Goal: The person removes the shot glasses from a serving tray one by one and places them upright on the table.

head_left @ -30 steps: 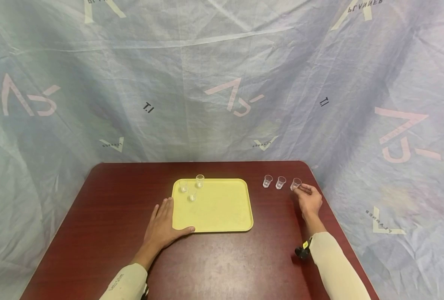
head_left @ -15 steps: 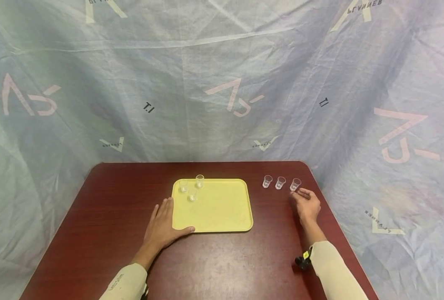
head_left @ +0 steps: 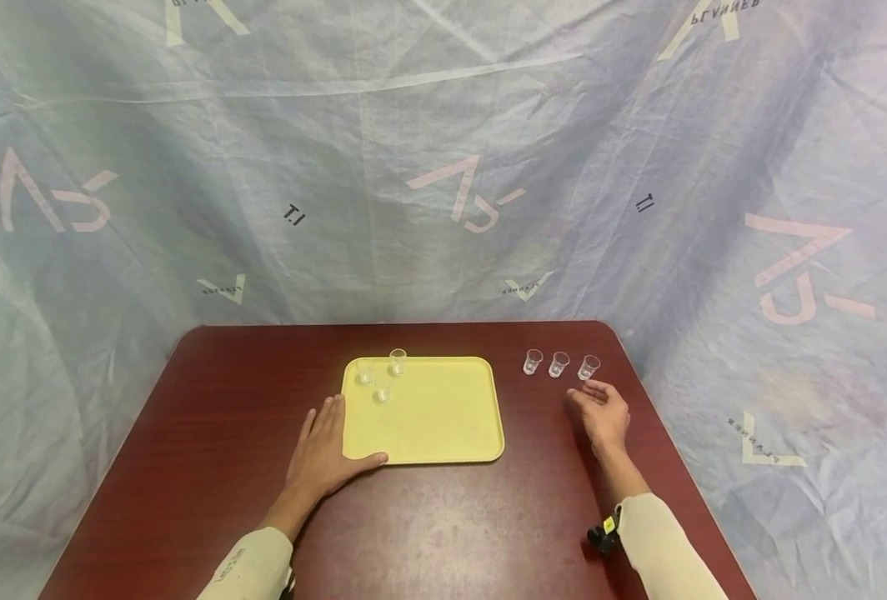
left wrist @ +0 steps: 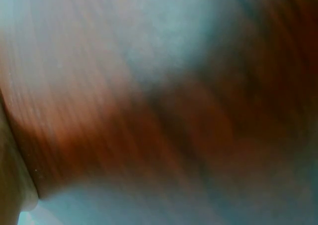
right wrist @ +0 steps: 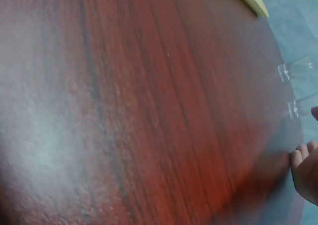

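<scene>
My left hand (head_left: 322, 454) lies flat with straight fingers along the left edge of a yellow tray (head_left: 439, 421), its thumb at the tray's front edge. Three small clear shot glasses stand at the tray's back left: a rear one (head_left: 398, 362), a left one (head_left: 366, 372) and a front one (head_left: 383, 392). On the table to the right, a left glass (head_left: 533, 362), a middle glass (head_left: 559, 365) and a right glass (head_left: 588, 367) form a row. Just in front of this row hovers my right hand (head_left: 603, 417), fingers loosely bent, holding nothing. The right wrist view catches its fingers (right wrist: 305, 173) at the edge.
A dark red wooden table (head_left: 443, 533) carries everything. Grey printed cloth (head_left: 353, 192) hangs behind it and at both sides. The left wrist view is blurred and shows mostly tabletop (left wrist: 99, 130).
My right hand has let go of the rightmost glass and drawn back toward me and slightly left. That glass stays upright in the row. My left hand has not moved.
</scene>
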Motion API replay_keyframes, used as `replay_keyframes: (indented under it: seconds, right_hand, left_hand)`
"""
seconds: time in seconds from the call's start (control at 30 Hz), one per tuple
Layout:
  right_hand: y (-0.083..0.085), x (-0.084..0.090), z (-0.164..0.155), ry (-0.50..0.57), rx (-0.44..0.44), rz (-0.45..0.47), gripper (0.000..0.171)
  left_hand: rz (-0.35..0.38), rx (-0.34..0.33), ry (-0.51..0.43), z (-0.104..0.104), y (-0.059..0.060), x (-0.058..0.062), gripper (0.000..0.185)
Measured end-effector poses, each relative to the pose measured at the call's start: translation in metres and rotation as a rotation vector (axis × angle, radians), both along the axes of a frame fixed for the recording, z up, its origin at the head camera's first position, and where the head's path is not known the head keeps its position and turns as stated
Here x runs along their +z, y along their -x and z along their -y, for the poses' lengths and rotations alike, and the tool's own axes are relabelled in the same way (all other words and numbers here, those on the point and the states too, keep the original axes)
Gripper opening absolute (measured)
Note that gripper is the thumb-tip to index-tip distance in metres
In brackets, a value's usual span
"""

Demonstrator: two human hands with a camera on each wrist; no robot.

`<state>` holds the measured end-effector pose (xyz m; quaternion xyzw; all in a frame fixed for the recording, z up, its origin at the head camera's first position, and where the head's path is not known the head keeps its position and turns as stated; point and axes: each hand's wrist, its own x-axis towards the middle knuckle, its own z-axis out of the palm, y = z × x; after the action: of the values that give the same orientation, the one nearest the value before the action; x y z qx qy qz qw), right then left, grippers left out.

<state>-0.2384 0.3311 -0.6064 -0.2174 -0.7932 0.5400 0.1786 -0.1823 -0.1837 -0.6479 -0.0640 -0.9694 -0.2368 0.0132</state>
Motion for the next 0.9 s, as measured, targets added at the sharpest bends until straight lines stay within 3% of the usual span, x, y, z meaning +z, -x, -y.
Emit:
replay_keyframes:
  seconds: [0.9]
  right_hand:
    - [-0.014, 0.014, 0.042, 0.106, 0.101, -0.027, 0.046]
  left_hand:
    - [-0.004, 0.005, 0.007, -0.001, 0.002, 0.000, 0.156]
